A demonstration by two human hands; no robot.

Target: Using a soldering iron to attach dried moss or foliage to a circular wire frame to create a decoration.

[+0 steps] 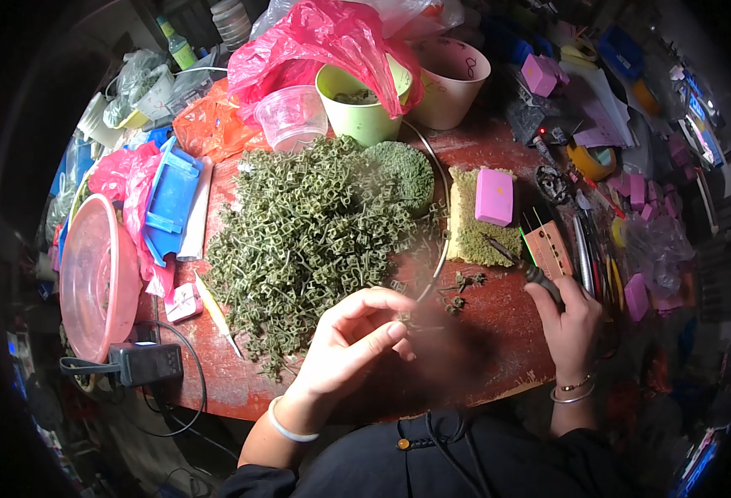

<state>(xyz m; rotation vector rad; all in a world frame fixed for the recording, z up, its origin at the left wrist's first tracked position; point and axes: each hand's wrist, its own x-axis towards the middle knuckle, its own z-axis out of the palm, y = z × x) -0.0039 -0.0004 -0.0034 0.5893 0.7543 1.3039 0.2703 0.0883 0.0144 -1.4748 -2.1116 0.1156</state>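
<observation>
Head view: right of the green heap (299, 224), the right hand (569, 322) grips a dark-handled iron (541, 280); at the heap's near edge, the left hand (350, 339) curls, fingers narrow; cannot tell whether holding anything.

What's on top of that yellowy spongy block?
A pink piece sits on the spongy block. The right hand holds a dark tool whose tip reaches over the block; I can't tell whether they touch. The pink piece hides what's directly beneath it.
</observation>
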